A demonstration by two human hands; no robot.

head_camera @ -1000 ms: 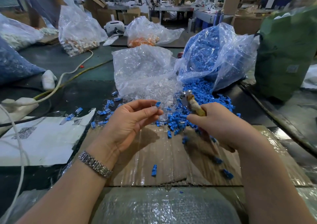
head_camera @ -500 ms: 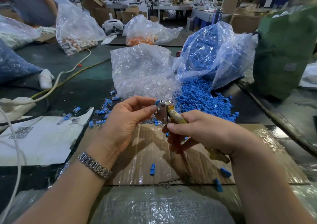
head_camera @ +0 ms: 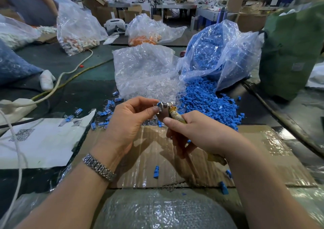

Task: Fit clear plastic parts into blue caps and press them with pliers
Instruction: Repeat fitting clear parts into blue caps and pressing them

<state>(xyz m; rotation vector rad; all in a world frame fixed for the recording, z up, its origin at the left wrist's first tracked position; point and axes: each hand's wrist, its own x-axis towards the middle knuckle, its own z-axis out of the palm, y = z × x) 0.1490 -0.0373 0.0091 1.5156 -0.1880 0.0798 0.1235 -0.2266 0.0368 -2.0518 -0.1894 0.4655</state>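
My left hand [head_camera: 126, 121] pinches a small blue cap [head_camera: 159, 104] between thumb and forefinger, held up above the cardboard. The metal jaws of the pliers [head_camera: 165, 109] close around that cap. My right hand [head_camera: 198, 134] grips the pliers' tape-wrapped handles. Behind the hands lies a clear bag of clear plastic parts [head_camera: 149, 74]. To its right an open bag spills a heap of blue caps [head_camera: 206, 100] onto the table.
A flattened cardboard sheet [head_camera: 263, 155] lies under my hands with loose blue caps [head_camera: 156, 171] on it. Assembled pieces [head_camera: 103, 113] scatter left, next to white paper [head_camera: 40, 141]. Cables [head_camera: 57, 83], more bags [head_camera: 77, 27] and a green sack [head_camera: 291, 49] stand around. Bubble wrap [head_camera: 163, 211] lies nearest me.
My right hand brought the pliers left from above the blue heap to the cap in my left hand. The jaws now sit on the cap.
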